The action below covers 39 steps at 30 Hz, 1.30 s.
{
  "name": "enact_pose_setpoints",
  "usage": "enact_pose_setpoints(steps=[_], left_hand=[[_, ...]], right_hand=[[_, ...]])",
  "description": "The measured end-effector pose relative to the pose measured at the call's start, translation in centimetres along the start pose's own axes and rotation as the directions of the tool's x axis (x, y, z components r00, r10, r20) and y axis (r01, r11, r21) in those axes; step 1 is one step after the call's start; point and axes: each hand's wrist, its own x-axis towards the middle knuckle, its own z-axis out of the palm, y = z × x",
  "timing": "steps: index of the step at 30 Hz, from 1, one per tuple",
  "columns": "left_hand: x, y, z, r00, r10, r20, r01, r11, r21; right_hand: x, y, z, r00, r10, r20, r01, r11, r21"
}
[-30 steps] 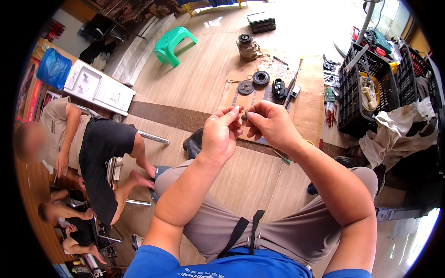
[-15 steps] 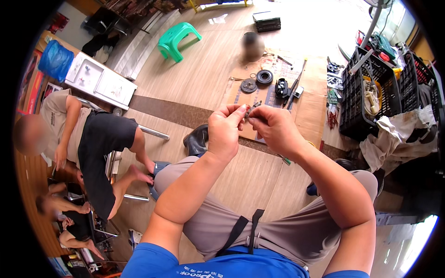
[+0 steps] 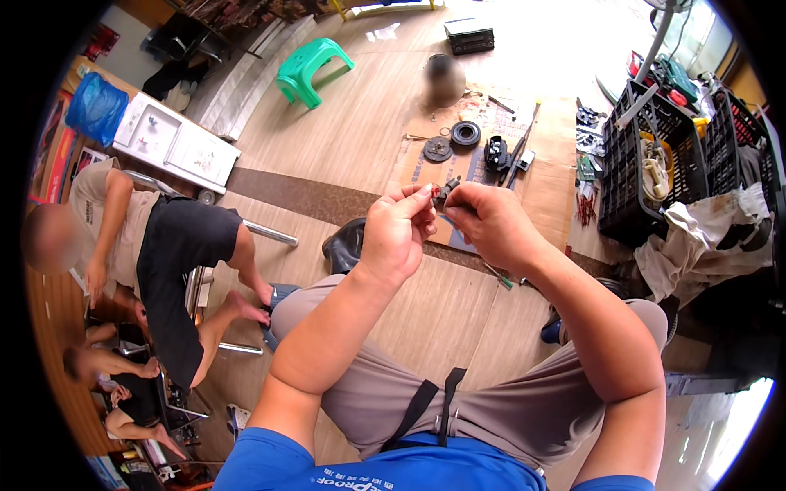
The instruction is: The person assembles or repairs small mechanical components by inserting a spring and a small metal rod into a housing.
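Reaching forward, angled inward, the left hand (image 3: 395, 233) pinches a small grey-and-red, metal-looking part (image 3: 447, 190) between thumb and fingers; the right hand (image 3: 501, 222) curls just beside it, its grip unclear. Beneath lies a flat brown cardboard sheet (image 3: 547, 192), its left edge bordering pale wood-grained floor (image 3: 336, 143).

- Bright light is pouring in from the far right, bleaching the floor (image 3: 544, 61) white.
- The green stool (image 3: 313, 59) is casting a soft shadow.
- A blur is smudging the seated person's head (image 3: 51, 239).
- Toward the black corners, straight lines are bending.
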Motion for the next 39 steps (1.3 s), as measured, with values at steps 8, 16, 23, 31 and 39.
enact_pose_setpoints(steps=[8,16,23,31,39], left_hand=[[-0.4,-0.5,1.3,0.968,0.246,-0.052,-0.212,0.910,0.356],[-0.5,-0.3,1.4,0.965,0.259,-0.041,-0.214,0.867,0.449],[-1.1,-0.3,2.2,0.973,0.222,0.058,-0.215,0.790,0.574],[-1.3,-0.4,2.1,0.982,0.148,0.119,-0.189,0.722,0.665],[-0.6,0.6,0.3,0.961,-0.210,0.182,0.131,0.921,0.366]], right_hand=[[-0.1,-0.4,-0.1,1.000,-0.001,0.019,0.000,0.997,0.079],[0.3,-0.3,-1.2,0.994,0.052,0.100,-0.080,0.951,0.298],[0.7,-0.2,-2.7,0.997,0.030,0.065,-0.046,0.965,0.259],[0.8,0.0,-3.6,0.990,-0.139,-0.017,0.135,0.979,-0.154],[1.2,1.3,-4.1,0.953,-0.289,0.091,0.299,0.850,-0.433]])
